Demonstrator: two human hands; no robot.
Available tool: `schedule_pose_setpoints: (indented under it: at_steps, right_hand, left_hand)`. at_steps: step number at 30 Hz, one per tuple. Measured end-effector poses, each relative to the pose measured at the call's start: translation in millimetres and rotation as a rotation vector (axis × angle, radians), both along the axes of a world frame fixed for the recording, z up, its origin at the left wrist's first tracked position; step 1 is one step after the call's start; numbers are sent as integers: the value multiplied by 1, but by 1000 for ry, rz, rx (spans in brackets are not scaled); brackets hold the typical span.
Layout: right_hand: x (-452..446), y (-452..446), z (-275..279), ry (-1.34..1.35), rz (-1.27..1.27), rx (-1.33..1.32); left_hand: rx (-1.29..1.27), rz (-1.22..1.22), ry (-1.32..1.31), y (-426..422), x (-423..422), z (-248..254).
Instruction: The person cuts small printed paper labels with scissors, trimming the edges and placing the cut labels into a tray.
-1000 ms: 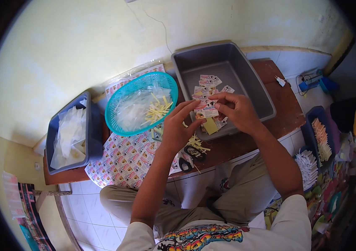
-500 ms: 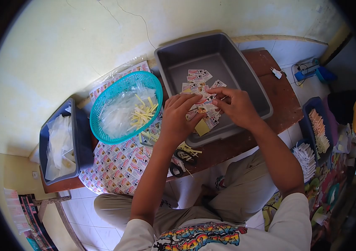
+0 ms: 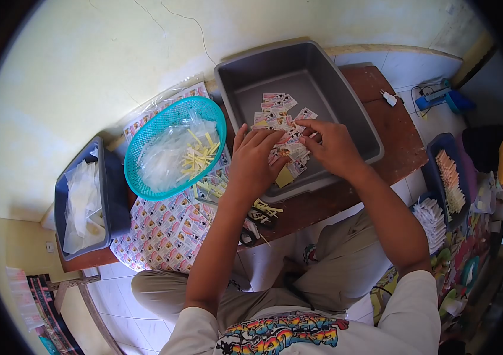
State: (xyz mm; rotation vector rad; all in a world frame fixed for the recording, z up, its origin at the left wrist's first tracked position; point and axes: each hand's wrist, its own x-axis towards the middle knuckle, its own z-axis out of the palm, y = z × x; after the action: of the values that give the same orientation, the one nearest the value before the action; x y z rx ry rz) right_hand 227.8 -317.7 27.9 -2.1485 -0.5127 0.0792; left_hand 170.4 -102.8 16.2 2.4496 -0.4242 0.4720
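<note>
Several small printed paper labels [image 3: 280, 102] lie in a loose pile in the grey plastic tub [image 3: 355, 97]. Over the pile's near side, my right hand [image 3: 335, 149] has thumb and forefinger closed at a printed label [image 3: 291, 137]. My left hand [image 3: 254, 163] faces it from the left, its thumb and fingers apart around the pile's edge. A plain yellow piece [image 3: 284, 177] shows below the left thumb. My fingers partly cover the labels between the hands.
To the left, a turquoise basket [image 3: 135, 184] holds clear plastic bags and yellow strips [image 3: 201, 157]. Beyond it stands a blue-grey bin [image 3: 107, 201] with plastic bags. Printed sheets [image 3: 159, 236] and black-handled scissors [image 3: 248, 236] lie on the wooden table [image 3: 396, 133]. A dark container [image 3: 436, 155] stands right.
My left hand's fingers have lifted and spread a little. My right hand stays at the label. The whole view has shifted slightly.
</note>
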Motion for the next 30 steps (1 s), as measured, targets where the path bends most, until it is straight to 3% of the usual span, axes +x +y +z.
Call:
schedule_pose_setpoints:
  at_steps: [9,17,23,30]
  right_hand:
    - [-4,0,4,-120,-33,-72]
    - [-16,14,15,-247,8,70]
    - [-45,43,39,-245,6,183]
    - [-87,89,41,-259,171,258]
  left_hand:
    - [-22,2,-25,1,0,-6]
    - [-146,74,-155,0,-13,2]
    - [-227,150,-200,14,-45,14]
    - [-224,269,-235,48,-107,15]
